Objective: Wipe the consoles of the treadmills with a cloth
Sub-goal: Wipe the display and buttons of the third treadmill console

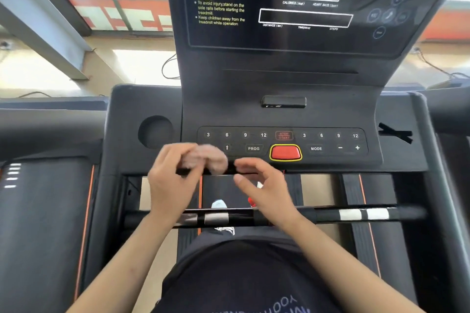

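A dark treadmill console (279, 84) fills the view, with a black display panel (292, 7) above and a button strip (282, 142) below. My left hand (173, 180) pinches a small pinkish cloth (208, 157) at the console's front edge, just left of the PROG button; the cloth is blurred. Just right of the cloth, my right hand (264, 190) hovers with its fingers loosely bent and holds nothing. A red safety key button (285, 152) sits beyond the right hand's fingertips.
A round cup holder (155, 132) lies left of the buttons, and black tape forms a cross (395, 132) on the right tray. A handlebar (330, 215) with white tape crosses under my wrists. Another treadmill's belt (45, 211) lies to the left.
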{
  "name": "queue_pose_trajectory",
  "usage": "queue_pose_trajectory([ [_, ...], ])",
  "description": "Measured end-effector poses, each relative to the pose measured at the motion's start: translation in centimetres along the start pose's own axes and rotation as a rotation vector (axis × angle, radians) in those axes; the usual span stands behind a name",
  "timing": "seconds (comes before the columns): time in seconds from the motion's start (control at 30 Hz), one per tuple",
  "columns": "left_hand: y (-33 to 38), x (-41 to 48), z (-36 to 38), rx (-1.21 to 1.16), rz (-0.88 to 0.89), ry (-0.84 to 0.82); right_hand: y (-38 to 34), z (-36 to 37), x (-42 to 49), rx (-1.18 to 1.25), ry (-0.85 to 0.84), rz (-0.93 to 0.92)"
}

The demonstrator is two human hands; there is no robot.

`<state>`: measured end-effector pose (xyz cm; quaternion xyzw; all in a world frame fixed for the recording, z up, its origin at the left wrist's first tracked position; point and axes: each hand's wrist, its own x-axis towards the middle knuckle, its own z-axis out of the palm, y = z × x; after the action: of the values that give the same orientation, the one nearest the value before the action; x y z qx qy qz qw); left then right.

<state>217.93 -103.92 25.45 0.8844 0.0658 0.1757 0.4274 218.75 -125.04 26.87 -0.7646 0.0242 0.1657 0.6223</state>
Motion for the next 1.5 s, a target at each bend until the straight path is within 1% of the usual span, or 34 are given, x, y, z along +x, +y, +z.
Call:
queue_pose_trajectory([
  [0.07, 0.0, 1.3, -0.1, 0.059, -0.074, 0.114, 0.9, -2.0, -0.8, -0.08, 0.135, 0.024],
  [0.1, 0.0, 1.8, 0.1, 0.069, -0.118, 0.138, 1.3, -3.1, -1.2, -0.146, 0.197, 0.003],
  [0.13, 0.0, 2.2, 0.5, 0.073, -0.145, 0.127, 1.9, -4.3, -1.4, -0.241, 0.264, -0.051],
  [0.17, 0.0, 2.3, 1.0, 0.088, -0.129, 0.087, 2.6, -5.5, -1.5, -0.365, 0.328, -0.109],
  [0.23, -0.2, 1.8, 2.4, 0.151, 0.007, -0.012, 3.9, -8.0, -1.7, -0.59, 0.426, -0.146],
  [0.3, -0.7, 1.0, 3.5, 0.205, 0.119, -0.105, 5.2, -10.5, -1.9, -0.736, 0.515, -0.095],
  [0.37, -1.3, 0.0, 4.3, 0.327, 0.164, -0.14, 6.3, -12.5, -2.3, -0.841, 0.572, -0.022],
  [0.47, -1.6, -1.2, 5.1, 0.534, 0.202, -0.149, 7.3, -14.6, -2.6, -0.918, 0.574, 0.046],
  [0.6, -1.0, -1.6, 5.9, 0.624, 0.238, -0.206, 8.2, -16.7, -2.9, -1.029, 0.531, 0.004],
  [0.7, 0.3, -2.2, 6.9, 0.656, 0.246, -0.235, 8.7, -17.7, -3.0, -1.074, 0.486, 0.007],
  [0.87, 4.6, -3.0, 10.9, 0.614, 0.237, -0.313, 9.4, -21.4, -3.4, -1.072, 0.489, 0.026],
  [1.0, 7.3, -2.9, 14.6, 0.558, 0.262, -0.323, 10.0, -23.2, -4.1, -1.041, 0.401, -0.031],
  [1.1, 9.3, -2.8, 17.1, 0.585, 0.306, -0.328, 10.5, -24.3, -4.4, -1.044, 0.369, -0.076],
  [1.27, 13.2, -3.2, 21.6, 0.621, 0.358, -0.389, 11.2, -25.2, -4.4, -1.023, 0.317, -0.105],
  [1.37, 15.5, -3.0, 24.3, 0.573, 0.418, -0.433, 11.4, -25.9, -4.1, -0.976, 0.302, -0.152],
  [1.5, 17.8, -2.3, 27.8, 0.429, 0.558, -0.471, 11.8, -27.4, -3.6, -0.878, 0.295, -0.262],
])
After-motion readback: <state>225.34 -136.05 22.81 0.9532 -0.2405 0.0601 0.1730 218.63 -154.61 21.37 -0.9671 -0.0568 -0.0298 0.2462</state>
